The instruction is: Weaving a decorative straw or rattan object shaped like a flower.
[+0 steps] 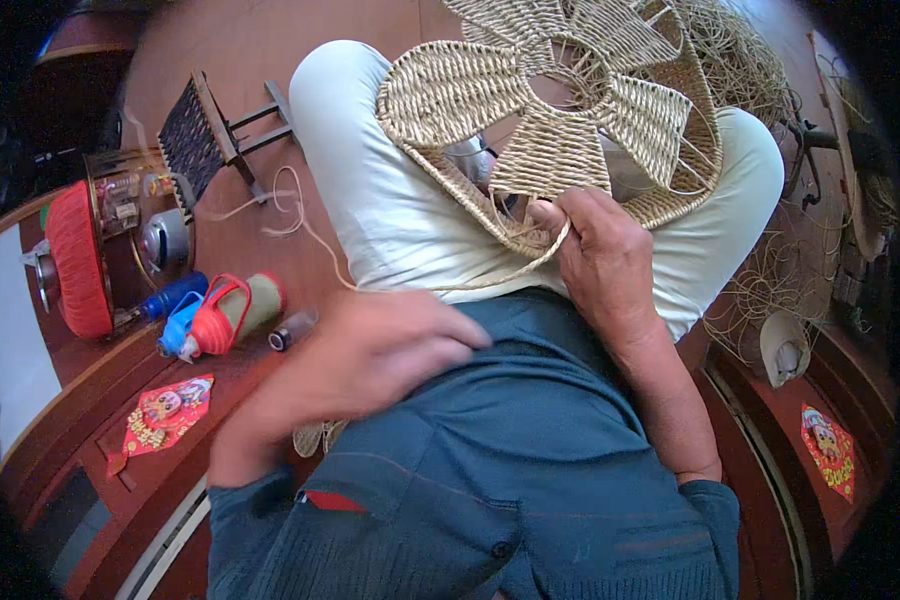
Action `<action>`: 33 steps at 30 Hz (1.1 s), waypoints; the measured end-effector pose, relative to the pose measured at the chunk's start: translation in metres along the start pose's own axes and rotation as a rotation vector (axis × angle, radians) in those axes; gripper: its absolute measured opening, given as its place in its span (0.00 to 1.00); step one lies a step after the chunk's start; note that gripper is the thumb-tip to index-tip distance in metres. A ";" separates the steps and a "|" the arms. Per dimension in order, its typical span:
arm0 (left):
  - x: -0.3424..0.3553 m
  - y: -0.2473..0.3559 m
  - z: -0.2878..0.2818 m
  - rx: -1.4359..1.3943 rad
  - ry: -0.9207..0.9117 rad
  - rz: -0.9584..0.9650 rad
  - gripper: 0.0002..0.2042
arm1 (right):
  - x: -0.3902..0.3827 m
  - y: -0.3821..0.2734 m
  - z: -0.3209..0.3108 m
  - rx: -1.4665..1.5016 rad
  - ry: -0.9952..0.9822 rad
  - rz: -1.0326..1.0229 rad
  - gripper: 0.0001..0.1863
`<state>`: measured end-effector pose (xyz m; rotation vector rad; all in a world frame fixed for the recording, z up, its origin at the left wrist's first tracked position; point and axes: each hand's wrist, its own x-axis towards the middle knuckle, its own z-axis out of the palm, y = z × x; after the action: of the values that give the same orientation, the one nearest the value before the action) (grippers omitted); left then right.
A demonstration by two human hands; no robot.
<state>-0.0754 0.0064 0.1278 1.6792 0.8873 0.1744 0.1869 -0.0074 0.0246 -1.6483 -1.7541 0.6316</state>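
Observation:
A woven straw-coloured basket with a flower-like pattern of wide petals around a round centre rests across my lap. At its near edge my right hand pinches a twisted cord between thumb and fingers. From there the cord curves left over my light trousers, passes just beyond my left hand, and loops onto the floor at the left. My left hand is over my dark shirt, apart from the basket. Motion smears its fingers, so whether they hold anything is unclear.
A heap of loose straw cord lies beyond the basket at the right, with more tangled strands nearer. To the left are a small stool, a red-lidded flask, a blue bottle and a metal pot.

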 end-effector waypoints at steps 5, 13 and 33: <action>0.054 -0.043 0.060 0.180 0.443 0.103 0.08 | 0.006 0.001 -0.002 0.011 -0.027 0.030 0.14; 0.081 -0.057 0.058 0.287 0.585 0.112 0.05 | 0.010 0.001 -0.006 0.013 -0.043 0.080 0.16; 0.085 -0.067 0.065 0.321 0.641 0.181 0.06 | 0.023 0.000 -0.024 0.712 -0.176 0.517 0.15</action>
<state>-0.0110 0.0127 0.0191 2.0443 1.2816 0.7592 0.2040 0.0138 0.0436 -1.5300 -0.9898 1.4751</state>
